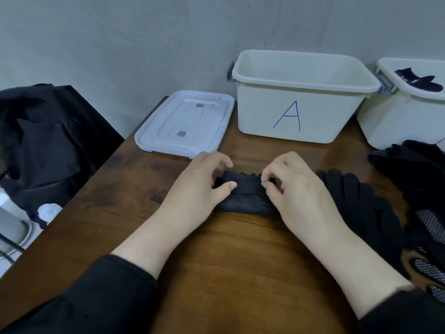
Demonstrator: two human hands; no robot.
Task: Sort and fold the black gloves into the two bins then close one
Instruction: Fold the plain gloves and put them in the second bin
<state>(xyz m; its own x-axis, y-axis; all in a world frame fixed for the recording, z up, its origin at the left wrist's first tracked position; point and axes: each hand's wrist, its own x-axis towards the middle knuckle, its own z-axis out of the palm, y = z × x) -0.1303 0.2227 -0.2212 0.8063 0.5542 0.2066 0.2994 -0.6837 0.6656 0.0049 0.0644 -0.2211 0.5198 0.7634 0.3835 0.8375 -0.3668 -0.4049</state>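
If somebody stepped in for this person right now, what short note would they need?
Left hand and right hand both pinch a half-folded black glove on the table.
Bin A stands open; I see nothing in it. Its lid lies to its left.
The second bin, far right, holds at least one glove.
Left: finish this fold, bin it, sort the loose gloves on the right, close one bin.

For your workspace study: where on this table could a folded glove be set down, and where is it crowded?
Bare wood lies between the lid and the left hand, and along the table's left edge. More lies near, between the forearms. The right side is crowded: a pile of gloves runs from the right hand to the edge.
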